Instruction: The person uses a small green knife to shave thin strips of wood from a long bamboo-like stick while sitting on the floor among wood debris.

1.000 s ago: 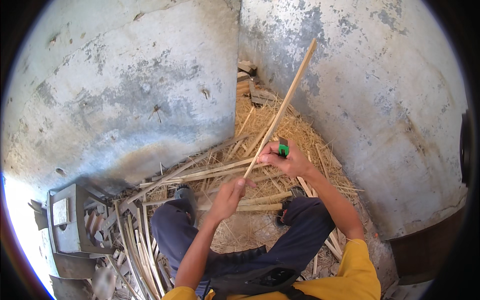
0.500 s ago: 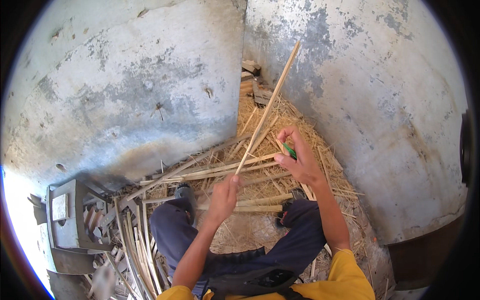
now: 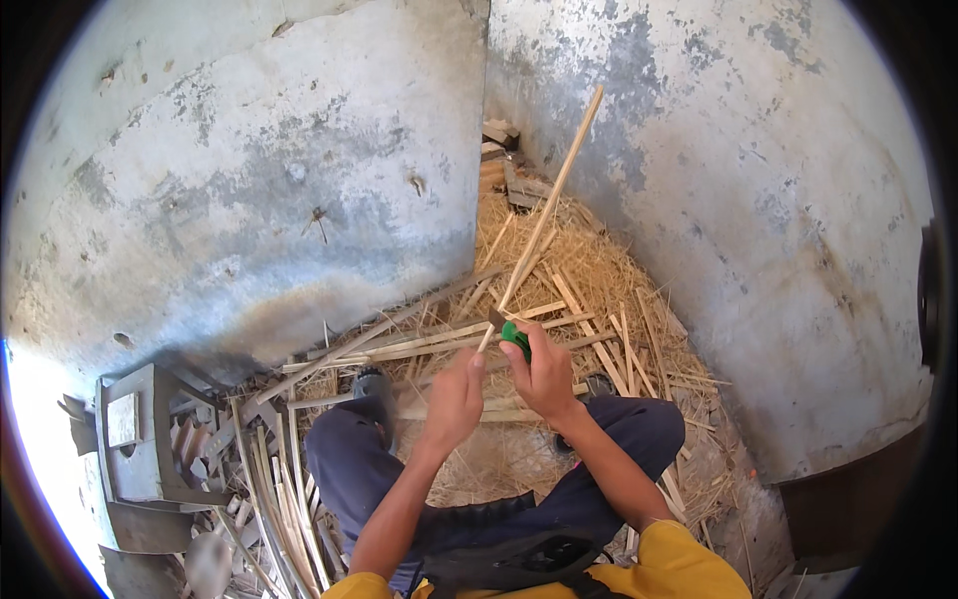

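A long, pale strip of split wood or bamboo [image 3: 552, 200] slants up and away to the right. My left hand [image 3: 456, 399] is closed round its near end. My right hand [image 3: 546, 374] grips a green-handled knife [image 3: 516, 339], whose short dark blade lies against the strip just beyond my left hand. How deep the blade sits in the strip cannot be made out. Both hands are close together above the floor, between my knees.
Straw-like shavings [image 3: 574, 255] and loose strips [image 3: 419, 347] cover the floor ahead. A bundle of strips [image 3: 279, 489] lies at left beside a grey box-like frame [image 3: 150, 469]. Worn walls [image 3: 329, 150] meet at a corner in front.
My right hand has moved left and down, bringing the knife from beside the strip onto it, near my left hand. The left hand keeps its hold, nearly in place.
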The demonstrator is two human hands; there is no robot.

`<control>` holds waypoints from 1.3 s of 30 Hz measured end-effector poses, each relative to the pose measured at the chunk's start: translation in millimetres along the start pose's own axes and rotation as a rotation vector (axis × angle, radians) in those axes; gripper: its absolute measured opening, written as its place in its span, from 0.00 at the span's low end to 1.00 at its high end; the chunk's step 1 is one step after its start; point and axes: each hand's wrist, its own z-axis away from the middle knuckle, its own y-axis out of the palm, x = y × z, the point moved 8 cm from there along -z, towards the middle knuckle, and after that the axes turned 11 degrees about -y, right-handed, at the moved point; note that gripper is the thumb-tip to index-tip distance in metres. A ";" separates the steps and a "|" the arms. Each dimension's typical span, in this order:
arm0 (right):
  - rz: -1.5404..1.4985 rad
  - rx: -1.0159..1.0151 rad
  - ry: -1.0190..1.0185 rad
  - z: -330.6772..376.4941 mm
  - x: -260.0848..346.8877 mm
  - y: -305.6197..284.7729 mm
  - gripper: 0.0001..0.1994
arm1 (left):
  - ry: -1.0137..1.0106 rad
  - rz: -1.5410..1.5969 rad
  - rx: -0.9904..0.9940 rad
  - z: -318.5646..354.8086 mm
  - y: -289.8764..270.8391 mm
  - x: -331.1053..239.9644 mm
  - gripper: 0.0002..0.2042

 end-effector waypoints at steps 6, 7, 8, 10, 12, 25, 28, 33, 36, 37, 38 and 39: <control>0.077 -0.088 -0.107 -2.6 -5.4 -4.3 0.14 | 0.025 0.040 0.028 1.4 1.9 -3.3 0.19; 0.089 -0.096 -0.122 -3.0 -5.9 -5.0 0.14 | 0.033 0.042 0.031 1.3 2.2 -3.2 0.19; 0.109 -0.093 -0.134 -4.1 -5.8 -5.9 0.14 | 0.027 0.045 0.039 1.2 2.4 -2.7 0.19; 0.145 -0.085 -0.156 -5.4 -5.9 -6.4 0.13 | 0.011 0.049 0.054 1.8 2.3 -0.5 0.20; 0.158 -0.124 -0.180 -6.9 -2.3 -10.7 0.12 | 0.003 0.071 0.081 1.8 3.9 0.8 0.21; 0.312 -0.181 -0.228 -10.3 11.0 -29.7 0.11 | -0.068 0.265 0.211 -3.1 18.9 15.6 0.26; 0.228 -0.199 -0.171 -8.0 7.7 -26.4 0.11 | -0.024 0.102 0.068 -1.4 14.8 8.4 0.25; 0.105 -0.215 -0.023 -2.9 5.8 -21.4 0.10 | -0.004 -0.015 -0.029 0.9 13.3 -2.6 0.21; 0.108 -0.236 0.026 3.9 10.9 -21.3 0.10 | -0.027 0.010 -0.002 4.4 14.6 -2.0 0.21; 0.114 -0.248 0.034 4.1 12.8 -21.8 0.10 | -0.031 0.028 0.015 4.6 14.8 -2.4 0.21; 0.109 -0.264 0.012 2.1 14.1 -21.3 0.10 | -0.040 0.075 0.040 3.5 15.0 -1.6 0.21; 0.102 -0.280 -0.006 0.7 15.0 -19.9 0.10 | -0.053 0.119 0.068 3.8 14.5 0.3 0.22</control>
